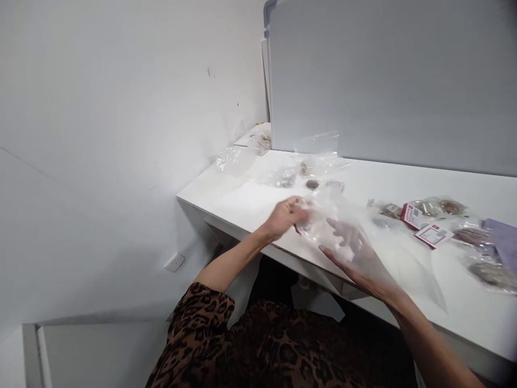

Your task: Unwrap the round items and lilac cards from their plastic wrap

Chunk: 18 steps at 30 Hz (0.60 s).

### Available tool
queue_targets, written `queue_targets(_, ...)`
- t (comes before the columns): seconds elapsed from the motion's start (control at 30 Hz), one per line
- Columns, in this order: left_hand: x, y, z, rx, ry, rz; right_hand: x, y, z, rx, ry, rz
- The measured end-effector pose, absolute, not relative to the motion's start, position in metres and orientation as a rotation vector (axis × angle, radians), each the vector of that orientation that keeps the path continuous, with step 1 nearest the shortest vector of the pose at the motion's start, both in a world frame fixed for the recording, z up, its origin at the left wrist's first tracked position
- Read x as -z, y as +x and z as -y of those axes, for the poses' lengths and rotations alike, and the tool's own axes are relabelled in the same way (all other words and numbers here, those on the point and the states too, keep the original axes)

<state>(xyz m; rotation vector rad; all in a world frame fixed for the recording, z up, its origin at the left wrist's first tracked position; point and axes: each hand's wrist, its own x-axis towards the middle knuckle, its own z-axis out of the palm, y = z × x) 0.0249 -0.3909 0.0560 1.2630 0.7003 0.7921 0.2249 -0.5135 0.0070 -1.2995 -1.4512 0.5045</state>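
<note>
My left hand (285,215) pinches the left end of a clear plastic bag (404,258) above the front edge of the white table (250,202). The bag stretches to the right over my right hand (355,253), which lies flat with its fingers spread and shows through the film. Whether that hand is inside the bag or under it I cannot tell. Something small and dark sits at my left fingertips.
Several clear packets with dark contents (438,207) lie at the right, two with red-and-white labels (432,235). Smaller packets (285,177) lie at the back by a grey partition (383,81). A white wall with a socket (174,262) is on the left.
</note>
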Motion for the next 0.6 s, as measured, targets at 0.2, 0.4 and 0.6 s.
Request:
queue_targets(0.2, -0.109, -0.054, 0.268, -1.670, 1.435, -1.271, 0.028, 0.238, 0.553, -0.236, -1.538, 1.642)
queue_targets(0.4, -0.065, -0.112, 0.146, -0.920, 2.200, -2.056, 0.049, 0.239, 0.567, 0.107, -1.646, 1.810)
queue_targets(0.6, -0.006, -0.120, 0.054, -0.343, 2.192, -2.210, 0.064, 0.237, 0.579, -0.036, -1.828, 1.678)
